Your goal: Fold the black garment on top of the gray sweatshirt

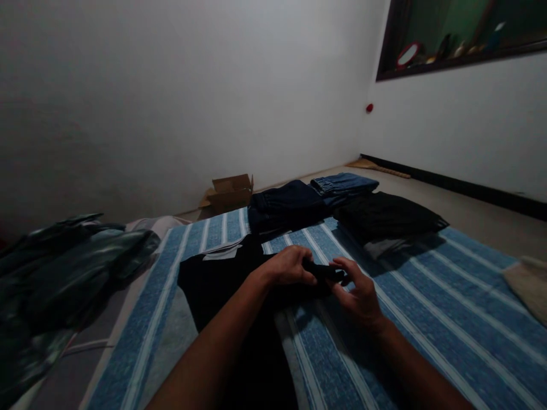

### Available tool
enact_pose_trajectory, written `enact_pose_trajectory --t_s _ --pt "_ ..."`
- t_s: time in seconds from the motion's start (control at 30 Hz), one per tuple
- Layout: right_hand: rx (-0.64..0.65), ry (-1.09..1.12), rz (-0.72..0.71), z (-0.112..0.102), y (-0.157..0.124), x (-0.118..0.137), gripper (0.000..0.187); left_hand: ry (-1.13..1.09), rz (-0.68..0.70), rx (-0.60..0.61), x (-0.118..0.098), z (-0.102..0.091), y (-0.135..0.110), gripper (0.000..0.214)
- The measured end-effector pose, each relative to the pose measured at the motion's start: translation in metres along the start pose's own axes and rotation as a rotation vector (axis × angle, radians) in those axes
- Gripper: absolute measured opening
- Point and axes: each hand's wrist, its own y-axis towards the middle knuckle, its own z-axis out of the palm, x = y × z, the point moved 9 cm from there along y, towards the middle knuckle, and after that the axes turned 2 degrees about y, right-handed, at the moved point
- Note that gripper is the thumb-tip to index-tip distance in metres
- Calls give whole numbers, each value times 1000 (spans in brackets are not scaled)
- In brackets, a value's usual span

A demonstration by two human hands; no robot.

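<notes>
A black top [213, 285] lies spread on a blue striped sheet, with a grey-white patch showing near its upper edge. My left hand [293, 265] grips a dark strip of its cloth, likely a sleeve, between thumb and fingers. On the other end of that same strip, my right hand [354, 287] pinches the cloth with bent fingers. The strip is lifted slightly off the sheet between the two hands. My left forearm covers part of the top, and its black folds are hard to make out in the dim light.
Beyond my hands on the striped sheet [427, 302] are folded dark jeans [286, 202], lighter blue jeans [344, 183] and a black folded pile [388, 216]. Dark shiny clothing [77, 273] is heaped at left. An open cardboard box [231, 193] stands by the wall.
</notes>
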Motion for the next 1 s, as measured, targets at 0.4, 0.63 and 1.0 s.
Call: enact_pose_trajectory --t_s 0.4,0.63,1.0 --pt "4 222 148 0 2 -16 24 -100 -2 -262 9 -12 -10 12" --pt "60 226 138 6 3 -15 24 -138 3 -365 12 -14 -15 11" --pt "81 -18 148 1 6 -16 24 -26 -28 -481 6 -1 6 12"
